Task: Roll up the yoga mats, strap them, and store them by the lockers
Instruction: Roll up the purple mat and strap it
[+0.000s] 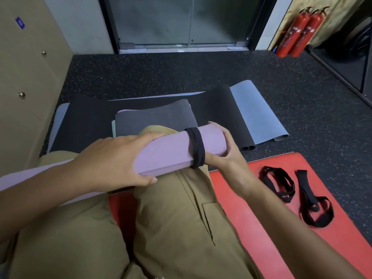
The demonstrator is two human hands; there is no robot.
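- My left hand wraps over the rolled lilac yoga mat, fingers curled across its top and thumb underneath, gripping it near the middle.
- My right hand cups the mat's far end, thumb on the far side and fingers curled under it, just beside the black strap.
- That strap loops fully round the roll, between my two hands and closer to the right one.
- The roll lies tilted across my knees in tan trousers; its other end runs back under my left forearm.
- Two loose black straps lie on the red mat to the right of my right hand, near each other; I cannot tell whether they touch.
- Beyond my hands, flat mats overlap on the dark speckled floor: a grey mat on top, a black mat beneath it, and a pale blue mat further right with its near edge curled.
- To the left of my left hand stand beige lockers with small knobs; a blue label sits high on one door, its writing too small to read.
- Two red fire extinguishers lean by the wall far beyond my right hand; their white labels are unreadable.
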